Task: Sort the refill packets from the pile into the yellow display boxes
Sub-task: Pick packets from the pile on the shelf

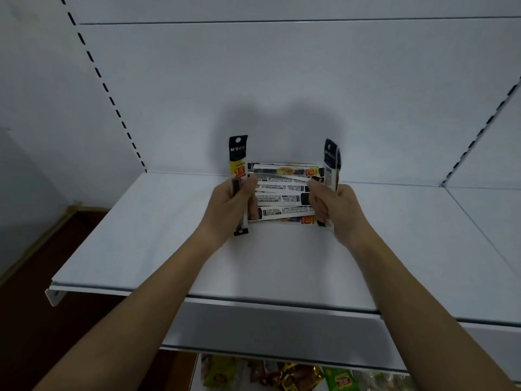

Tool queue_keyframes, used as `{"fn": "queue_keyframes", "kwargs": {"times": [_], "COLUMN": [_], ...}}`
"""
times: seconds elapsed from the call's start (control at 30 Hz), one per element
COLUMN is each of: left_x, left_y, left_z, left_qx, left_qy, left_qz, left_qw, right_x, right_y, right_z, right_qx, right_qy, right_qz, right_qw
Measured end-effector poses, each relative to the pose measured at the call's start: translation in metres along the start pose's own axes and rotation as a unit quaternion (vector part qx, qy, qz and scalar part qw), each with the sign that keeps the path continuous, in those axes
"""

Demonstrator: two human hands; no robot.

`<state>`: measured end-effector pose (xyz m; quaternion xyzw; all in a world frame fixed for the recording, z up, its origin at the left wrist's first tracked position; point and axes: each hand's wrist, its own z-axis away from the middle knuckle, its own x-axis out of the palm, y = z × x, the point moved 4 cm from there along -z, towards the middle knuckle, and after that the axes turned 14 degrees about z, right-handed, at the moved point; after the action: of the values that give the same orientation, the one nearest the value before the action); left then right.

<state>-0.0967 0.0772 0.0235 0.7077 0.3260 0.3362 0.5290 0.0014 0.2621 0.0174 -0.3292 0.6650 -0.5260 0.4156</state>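
White shelf: left hand grips one upright refill packet, right hand grips upright packets; pile lies between them.

The packets are long, narrow sleeves, white with black print, black header ends and yellow-red labels. A pile of them lies flat and crosswise near the back edge of the shelf, roughly mid-width. One packet stands upright at the pile's left end, another upright at its right end.
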Motion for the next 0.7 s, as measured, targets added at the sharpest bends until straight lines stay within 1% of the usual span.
{"fn": "queue_keyframes", "kwargs": {"times": [0.07,0.13,0.2,0.27,0.33,0.37,0.43,0.53,0.6,0.7], "left_x": [0.002,0.003,0.001,-0.001,-0.002,-0.002,0.000,0.005,0.008,0.019], "left_y": [0.000,-0.001,0.001,0.009,0.018,0.021,0.025,0.032,0.039,0.042], "left_z": [0.005,0.009,0.011,0.011,0.010,0.011,0.012,0.019,0.027,0.039], "left_qx": [-0.005,-0.027,-0.035,-0.026,-0.023,-0.031,-0.051,-0.057,-0.064,-0.058], "left_qy": [-0.003,0.005,0.023,0.055,0.076,0.072,0.030,-0.049,-0.074,-0.118], "left_qz": [-0.005,0.000,0.030,0.090,0.135,0.146,0.155,0.106,0.083,0.078], "left_qw": [1.000,1.000,0.999,0.994,0.988,0.986,0.986,0.992,0.992,0.988], "right_x": [0.001,-0.001,-0.005,-0.011,-0.018,-0.021,-0.021,-0.015,-0.012,-0.013], "right_y": [-0.001,-0.004,-0.006,-0.010,-0.016,-0.021,-0.034,-0.042,-0.039,-0.036], "right_z": [0.001,0.003,0.003,0.003,0.005,0.008,0.019,0.039,0.054,0.089], "right_qx": [-0.009,-0.029,-0.040,-0.040,-0.017,0.003,0.032,0.047,0.067,0.081], "right_qy": [0.004,0.014,0.029,0.061,0.100,0.108,0.098,0.070,0.076,0.099], "right_qz": [0.071,0.096,0.091,0.081,0.042,0.021,0.002,0.047,0.065,0.045], "right_qw": [0.997,0.995,0.995,0.994,0.994,0.994,0.995,0.995,0.993,0.991]}}
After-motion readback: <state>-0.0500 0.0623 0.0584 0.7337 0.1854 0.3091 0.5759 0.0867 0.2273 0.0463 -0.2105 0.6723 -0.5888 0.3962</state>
